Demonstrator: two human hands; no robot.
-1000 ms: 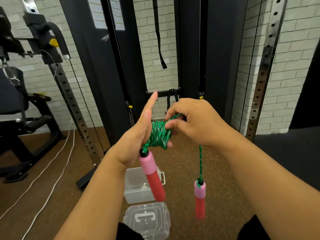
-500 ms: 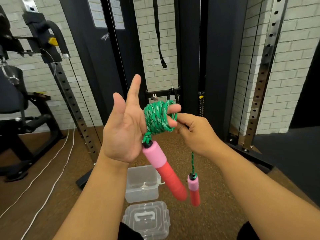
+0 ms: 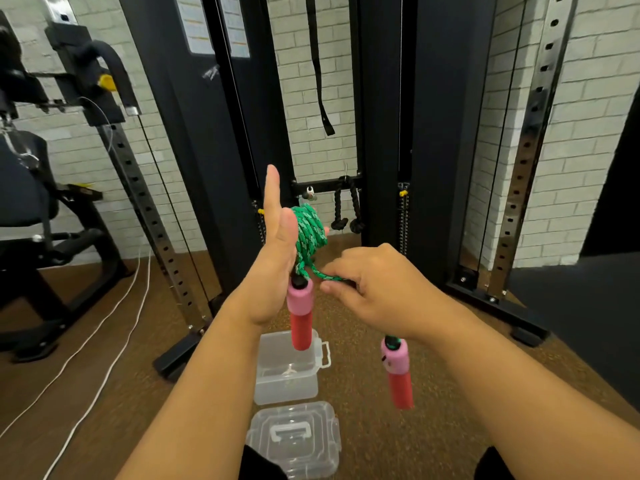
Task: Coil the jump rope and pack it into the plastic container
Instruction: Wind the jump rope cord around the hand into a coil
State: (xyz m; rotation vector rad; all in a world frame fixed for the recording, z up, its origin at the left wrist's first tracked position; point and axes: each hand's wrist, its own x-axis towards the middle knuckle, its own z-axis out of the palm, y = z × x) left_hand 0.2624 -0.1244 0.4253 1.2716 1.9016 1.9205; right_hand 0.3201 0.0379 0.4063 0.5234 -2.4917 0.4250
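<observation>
A green jump rope is wound in a thick coil around the fingers of my left hand, which stands upright with the thumb pointing up. One pink and red handle hangs straight down from that coil. My right hand pinches the free strand of rope just below and right of the coil. The second pink and red handle dangles under my right wrist. On the floor below stands the clear plastic container, open, with its lid lying nearer to me.
A black cable machine with steel uprights fills the wall ahead. A weight bench stands at the left. White cables run across the brown floor at the left. A dark mat lies at the right.
My right hand has dropped from beside the coil to below it, carrying the rope strand down. The left hand turned edge-on. The second handle swung right and sits closer to my right wrist.
</observation>
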